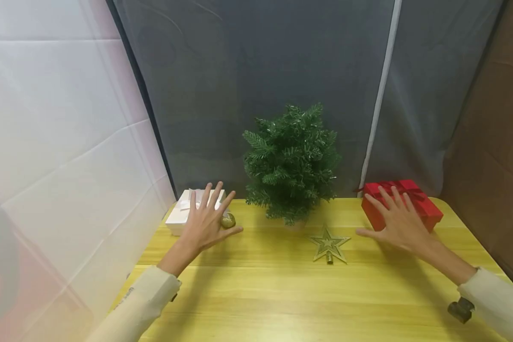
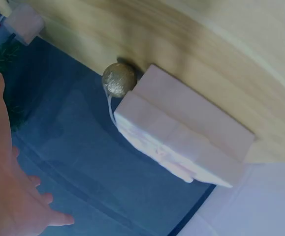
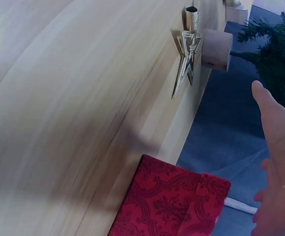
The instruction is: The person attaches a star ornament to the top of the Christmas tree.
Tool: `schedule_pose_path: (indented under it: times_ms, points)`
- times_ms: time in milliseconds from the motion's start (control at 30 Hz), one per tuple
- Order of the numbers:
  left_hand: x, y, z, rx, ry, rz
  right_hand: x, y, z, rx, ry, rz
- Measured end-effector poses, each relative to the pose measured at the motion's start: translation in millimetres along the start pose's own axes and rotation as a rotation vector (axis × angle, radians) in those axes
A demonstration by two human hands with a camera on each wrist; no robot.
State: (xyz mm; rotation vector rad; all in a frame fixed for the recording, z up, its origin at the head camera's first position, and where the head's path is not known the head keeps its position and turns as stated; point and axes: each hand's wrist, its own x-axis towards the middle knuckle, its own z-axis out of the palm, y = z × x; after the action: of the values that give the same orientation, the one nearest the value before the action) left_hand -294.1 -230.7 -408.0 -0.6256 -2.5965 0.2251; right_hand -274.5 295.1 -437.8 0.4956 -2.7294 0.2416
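Observation:
My left hand (image 1: pixel 206 223) is spread above the table with straight fingers, holding nothing. In the head view it overlaps a white gift box (image 1: pixel 178 214) with a pale bow and a gold glitter ball ornament (image 1: pixel 228 221) beside the box. Fingers apart and holding nothing, my right hand (image 1: pixel 399 223) hovers in front of a red patterned gift box (image 1: pixel 423 209) with a dark red ribbon. A small green artificial Christmas tree (image 1: pixel 291 164) stands upright between the hands, on a wooden base (image 3: pixel 217 49). A gold star tree topper (image 1: pixel 329 244) lies in front of it.
The wood-grain table (image 1: pixel 282 299) is bounded by a dark grey curtain (image 1: pixel 205 95) behind, a white sheet (image 1: pixel 68 118) at the left and a brown panel (image 1: pixel 496 142) at the right. The ornament has a thin pale cord (image 2: pixel 110 108).

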Motion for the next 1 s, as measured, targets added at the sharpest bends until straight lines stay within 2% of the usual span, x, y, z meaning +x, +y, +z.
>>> schedule_pose_path:
  times_ms: [167,533,767,1000]
  points:
    - [5.3,-0.3,-10.4,0.020,-0.017,0.009,-3.0,-5.4,1.8,0.012,-0.024,0.005]
    - [20.4,-2.3,-35.4,0.021,0.021,0.026,-4.0,-16.8,9.3,0.031,-0.062,0.006]
    - [35.3,-5.3,-54.6,0.056,0.082,0.052,-5.8,-23.1,18.2,0.045,-0.089,0.004]
    - [55.7,-7.8,-75.3,0.038,0.137,0.063,-7.5,-30.4,27.4,0.067,-0.037,-0.049]
